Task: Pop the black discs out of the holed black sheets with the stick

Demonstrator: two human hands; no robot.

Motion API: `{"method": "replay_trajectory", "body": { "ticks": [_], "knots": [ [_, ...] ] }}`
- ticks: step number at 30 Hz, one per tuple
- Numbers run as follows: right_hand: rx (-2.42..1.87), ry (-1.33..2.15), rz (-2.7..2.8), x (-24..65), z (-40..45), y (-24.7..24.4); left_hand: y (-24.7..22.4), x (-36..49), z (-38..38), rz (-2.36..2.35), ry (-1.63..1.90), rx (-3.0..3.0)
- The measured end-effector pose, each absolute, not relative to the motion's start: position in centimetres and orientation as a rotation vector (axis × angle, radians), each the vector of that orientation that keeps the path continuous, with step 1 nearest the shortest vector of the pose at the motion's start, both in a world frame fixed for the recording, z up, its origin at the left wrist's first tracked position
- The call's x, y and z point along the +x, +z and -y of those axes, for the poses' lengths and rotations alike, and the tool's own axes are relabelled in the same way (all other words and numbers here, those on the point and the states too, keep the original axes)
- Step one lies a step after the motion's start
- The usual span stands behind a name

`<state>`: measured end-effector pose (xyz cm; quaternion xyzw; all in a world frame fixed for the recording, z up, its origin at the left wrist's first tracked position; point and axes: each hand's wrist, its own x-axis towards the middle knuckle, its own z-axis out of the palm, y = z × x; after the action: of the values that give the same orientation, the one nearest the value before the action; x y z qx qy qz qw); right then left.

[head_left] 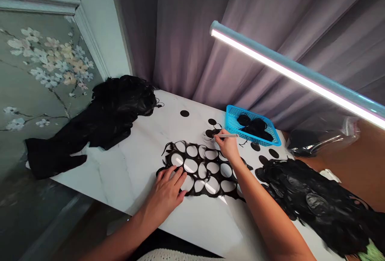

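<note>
A black sheet full of round cut-out holes (197,151) lies flat on the white marbled table (114,176). Pressing on its near left part is my left hand (168,188), fingers stretched out and holding nothing. Beyond the sheet's far edge, my right hand (226,145) is closed around slim metal tweezers (230,135). Their tip, partly covered by my fingers, is over a small dark scrap beside a black disc (209,133). Another black disc (212,121) sits just past it, and a third disc (184,113) is farther left.
A blue plastic basket (254,140) with black pieces stands at the back right. Several black discs (263,160) lie near it. Heaps of black material cover the left side (102,112) and right side (313,200). A lit tube lamp (288,72) hangs above, before grey curtains (186,32).
</note>
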<state>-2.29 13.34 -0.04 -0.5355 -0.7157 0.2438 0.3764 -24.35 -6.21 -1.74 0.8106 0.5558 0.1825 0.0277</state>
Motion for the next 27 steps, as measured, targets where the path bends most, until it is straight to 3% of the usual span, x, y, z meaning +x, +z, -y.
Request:
{"method": "replay_trajectory", "body": {
  "ticks": [7,17,27],
  "knots": [
    [-1.156,1.401,1.791,-5.7,-10.3,-1.0,0.0,-22.9,3.1,-1.715,0.608,2.510],
    [-1.041,1.213,2.096,-5.9,-8.6,-1.5,-2.5,-22.6,1.7,-1.805,0.401,2.481],
    [-1.049,1.045,2.222,-6.1,-8.4,-1.4,-2.5,-22.6,1.9,-1.781,0.482,2.465]
  ]
}}
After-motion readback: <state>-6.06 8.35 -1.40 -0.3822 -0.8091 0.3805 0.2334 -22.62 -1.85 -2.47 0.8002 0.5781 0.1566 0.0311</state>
